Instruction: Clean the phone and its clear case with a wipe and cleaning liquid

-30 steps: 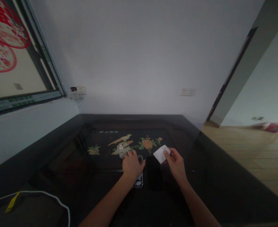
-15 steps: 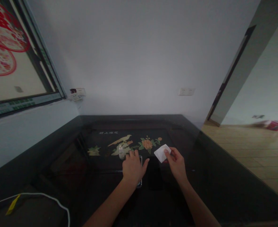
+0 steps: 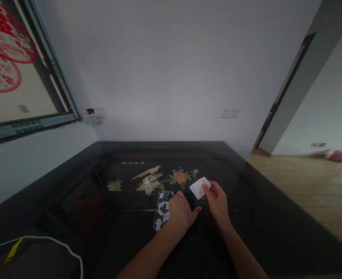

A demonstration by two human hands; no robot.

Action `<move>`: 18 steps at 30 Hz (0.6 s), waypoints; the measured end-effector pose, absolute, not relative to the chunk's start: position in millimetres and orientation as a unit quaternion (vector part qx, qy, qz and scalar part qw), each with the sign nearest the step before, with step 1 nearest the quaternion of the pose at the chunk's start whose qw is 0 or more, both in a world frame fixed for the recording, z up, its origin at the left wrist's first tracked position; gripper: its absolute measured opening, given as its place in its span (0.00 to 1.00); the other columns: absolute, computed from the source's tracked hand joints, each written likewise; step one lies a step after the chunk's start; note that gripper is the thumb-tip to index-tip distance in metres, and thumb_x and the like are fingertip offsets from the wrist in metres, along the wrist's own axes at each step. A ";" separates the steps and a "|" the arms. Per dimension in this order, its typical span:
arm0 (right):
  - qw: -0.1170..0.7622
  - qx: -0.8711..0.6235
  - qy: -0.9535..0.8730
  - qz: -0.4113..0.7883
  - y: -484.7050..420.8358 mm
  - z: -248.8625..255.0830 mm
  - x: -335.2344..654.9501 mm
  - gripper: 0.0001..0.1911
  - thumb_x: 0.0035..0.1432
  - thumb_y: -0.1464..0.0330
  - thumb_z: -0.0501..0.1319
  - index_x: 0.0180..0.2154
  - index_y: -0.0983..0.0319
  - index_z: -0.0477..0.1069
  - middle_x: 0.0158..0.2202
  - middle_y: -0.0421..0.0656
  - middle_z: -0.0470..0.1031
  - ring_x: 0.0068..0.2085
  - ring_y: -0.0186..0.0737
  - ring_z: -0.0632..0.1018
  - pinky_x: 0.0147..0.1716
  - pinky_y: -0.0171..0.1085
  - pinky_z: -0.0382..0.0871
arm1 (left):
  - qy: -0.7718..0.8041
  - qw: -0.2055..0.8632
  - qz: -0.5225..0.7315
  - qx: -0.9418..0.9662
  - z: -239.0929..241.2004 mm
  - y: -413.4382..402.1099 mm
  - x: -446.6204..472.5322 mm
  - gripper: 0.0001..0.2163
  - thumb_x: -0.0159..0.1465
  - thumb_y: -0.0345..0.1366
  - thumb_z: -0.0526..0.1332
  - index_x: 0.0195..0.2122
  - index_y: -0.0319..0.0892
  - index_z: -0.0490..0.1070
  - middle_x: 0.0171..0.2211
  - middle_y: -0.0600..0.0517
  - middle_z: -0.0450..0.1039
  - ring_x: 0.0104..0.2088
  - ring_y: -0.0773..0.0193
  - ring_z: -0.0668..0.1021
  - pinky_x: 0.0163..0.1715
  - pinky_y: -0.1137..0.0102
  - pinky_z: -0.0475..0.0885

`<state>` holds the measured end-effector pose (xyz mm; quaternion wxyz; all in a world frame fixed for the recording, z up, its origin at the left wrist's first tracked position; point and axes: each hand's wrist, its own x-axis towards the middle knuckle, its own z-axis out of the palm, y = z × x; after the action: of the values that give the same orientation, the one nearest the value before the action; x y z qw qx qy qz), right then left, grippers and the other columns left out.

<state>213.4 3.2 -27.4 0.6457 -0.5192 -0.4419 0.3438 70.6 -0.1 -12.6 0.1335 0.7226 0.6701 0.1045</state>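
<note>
My left hand [image 3: 184,209] lies across a dark, flat, phone-like slab [image 3: 190,199], fingers curled over its left side and thumb at its right. Most of the slab is hidden under the hand or blends into the black table. Just left of it lies a phone case [image 3: 162,209] with a clear rim and a black-and-white pattern, partly covered by my wrist. My right hand [image 3: 217,199] pinches a small white folded wipe [image 3: 199,188] between thumb and fingers, above the table. A small clear bottle [image 3: 148,187] stands upright beyond the case.
The glossy black table [image 3: 263,232] has an inlaid bird-and-flower picture [image 3: 180,177]. A white cable [image 3: 51,238] with a yellow tag [image 3: 13,251] curves at the lower left. The table meets a wall with sockets [image 3: 229,113]; a window [image 3: 28,77] is at left.
My left hand has moved right, from over the phone case onto the dark slab, uncovering the case's patterned face. My right hand keeps the white wipe in nearly the same place.
</note>
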 end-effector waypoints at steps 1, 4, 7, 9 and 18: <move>0.645 -0.520 -0.443 0.343 3.4 -27.7 213.6 0.25 0.54 0.48 0.69 0.43 0.60 0.74 0.43 0.50 0.83 0.34 0.48 0.84 0.26 0.39 0.79 | 0.671 0.132 0.098 0.723 -12.0 0.1 71.8 0.35 0.56 0.58 0.66 0.51 0.29 0.71 0.44 0.29 0.76 0.46 0.37 0.80 0.47 0.56 0.72; 0.644 -0.520 -0.443 0.344 3.9 -28.8 213.8 0.25 0.53 0.47 0.69 0.42 0.60 0.74 0.42 0.50 0.83 0.34 0.48 0.84 0.25 0.39 0.79 | 0.674 0.120 0.075 0.725 -8.8 0.0 75.5 0.32 0.57 0.54 0.65 0.52 0.30 0.71 0.44 0.31 0.76 0.46 0.40 0.80 0.46 0.57 0.73; 0.646 -0.518 -0.441 0.346 4.3 -29.5 213.6 0.25 0.53 0.47 0.69 0.42 0.60 0.74 0.42 0.50 0.83 0.34 0.49 0.84 0.26 0.40 0.79 | 0.680 0.110 0.074 0.721 -7.2 0.2 78.1 0.31 0.56 0.52 0.65 0.51 0.30 0.70 0.44 0.32 0.76 0.45 0.42 0.81 0.45 0.58 0.74; 0.646 -0.518 -0.439 0.348 4.5 -29.7 213.6 0.25 0.53 0.47 0.69 0.42 0.60 0.74 0.43 0.50 0.83 0.35 0.50 0.84 0.26 0.40 0.79 | 0.683 0.109 0.083 0.717 -8.0 0.6 78.5 0.32 0.54 0.52 0.66 0.51 0.30 0.70 0.43 0.33 0.77 0.44 0.42 0.81 0.44 0.59 0.75; 0.637 -0.529 -0.440 0.348 4.2 -28.5 213.4 0.27 0.52 0.46 0.69 0.43 0.60 0.74 0.44 0.50 0.83 0.34 0.49 0.84 0.27 0.41 0.79 | 0.682 0.120 0.096 0.716 -5.8 -3.4 73.4 0.30 0.53 0.52 0.66 0.48 0.32 0.70 0.42 0.34 0.76 0.43 0.43 0.81 0.43 0.59 0.74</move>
<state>213.4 4.2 -28.5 0.6366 -0.5288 -0.4405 0.3481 73.4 -3.4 -5.8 0.1200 0.7155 0.6815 0.0960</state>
